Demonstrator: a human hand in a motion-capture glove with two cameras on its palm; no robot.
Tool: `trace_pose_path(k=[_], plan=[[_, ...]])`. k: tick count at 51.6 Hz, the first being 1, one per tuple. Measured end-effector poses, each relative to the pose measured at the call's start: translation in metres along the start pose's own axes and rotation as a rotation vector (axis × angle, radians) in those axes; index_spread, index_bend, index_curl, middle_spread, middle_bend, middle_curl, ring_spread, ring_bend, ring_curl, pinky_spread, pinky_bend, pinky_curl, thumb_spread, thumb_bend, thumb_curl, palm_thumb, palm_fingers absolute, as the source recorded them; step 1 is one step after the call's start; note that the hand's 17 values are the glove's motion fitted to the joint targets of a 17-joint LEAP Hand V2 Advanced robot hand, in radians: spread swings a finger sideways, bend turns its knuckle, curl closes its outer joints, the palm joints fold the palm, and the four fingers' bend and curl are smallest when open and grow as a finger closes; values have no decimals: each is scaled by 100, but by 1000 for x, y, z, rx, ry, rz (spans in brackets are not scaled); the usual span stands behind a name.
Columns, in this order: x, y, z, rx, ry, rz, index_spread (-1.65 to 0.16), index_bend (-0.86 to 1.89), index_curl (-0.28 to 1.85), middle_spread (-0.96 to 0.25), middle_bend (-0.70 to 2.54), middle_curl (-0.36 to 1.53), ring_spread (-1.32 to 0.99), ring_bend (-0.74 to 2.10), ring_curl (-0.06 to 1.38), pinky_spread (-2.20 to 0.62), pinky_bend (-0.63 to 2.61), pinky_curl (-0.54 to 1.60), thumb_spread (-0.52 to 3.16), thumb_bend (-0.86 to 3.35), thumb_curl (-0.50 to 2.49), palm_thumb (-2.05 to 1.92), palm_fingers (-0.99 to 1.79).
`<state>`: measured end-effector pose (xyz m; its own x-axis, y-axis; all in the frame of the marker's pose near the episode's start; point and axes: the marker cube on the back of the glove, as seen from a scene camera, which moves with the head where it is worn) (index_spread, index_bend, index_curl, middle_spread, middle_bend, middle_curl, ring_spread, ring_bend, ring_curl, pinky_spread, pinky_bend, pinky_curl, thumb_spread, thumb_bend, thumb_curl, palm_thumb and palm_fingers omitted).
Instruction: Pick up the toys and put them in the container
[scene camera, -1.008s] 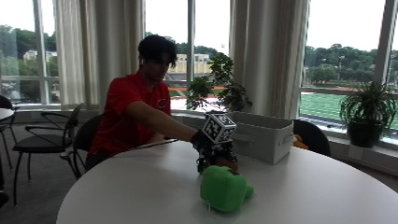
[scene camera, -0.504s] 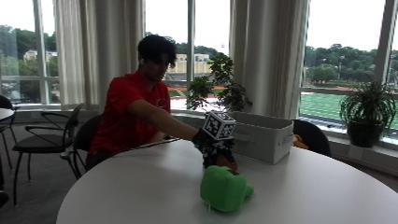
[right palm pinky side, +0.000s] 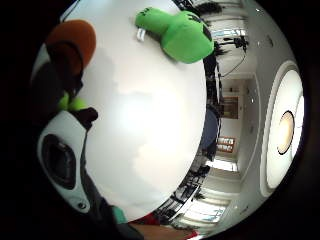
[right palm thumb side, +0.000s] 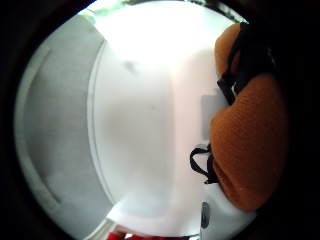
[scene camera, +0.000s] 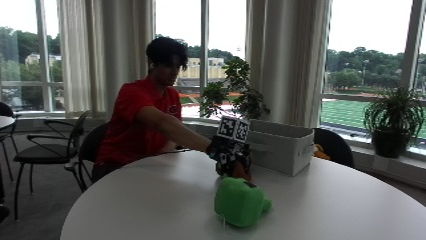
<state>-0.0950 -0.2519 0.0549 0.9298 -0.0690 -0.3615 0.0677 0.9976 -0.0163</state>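
A green plush toy (scene camera: 241, 201) lies on the round white table (scene camera: 146, 205), toward the front. Just behind it my gloved right hand (scene camera: 228, 156) grips an orange plush toy (scene camera: 242, 173), held slightly above the tabletop. The thumb side palm view is largely filled by the orange plush toy (right palm thumb side: 250, 145), pressed against the palm. In the little finger side palm view the orange plush toy (right palm pinky side: 72, 37) sits by the fingers and the green plush toy (right palm pinky side: 180, 32) lies on the table beyond. A grey-white container (scene camera: 279, 145) stands right behind the hand.
Potted plants stand on the window ledge behind the container, and another potted plant (scene camera: 396, 120) stands at the far right. Dark chairs (scene camera: 46, 150) sit at the left beside the table. The person's other hand is out of sight.
The hand with the orange toy has lifted a little and shifted toward the container. The green toy has stayed in place.
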Motion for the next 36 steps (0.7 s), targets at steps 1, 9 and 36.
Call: trace_pose_path(k=[1,9,36], plan=[[0,1,-1,1,-8,2,-38,73,73,-18,46,17,-39,110,40,-40,129,30,84,15,70,64,69],[3,8,-17,17,-106,20,-37,73,82,-28,53,22,-43,108,41,-42,122,31,70,13,78,66,78],[33,21,-206,193,-289,-69,-36,60,106,-41,58,34,-45,104,44,-44,111,35,41,8,98,68,89]])
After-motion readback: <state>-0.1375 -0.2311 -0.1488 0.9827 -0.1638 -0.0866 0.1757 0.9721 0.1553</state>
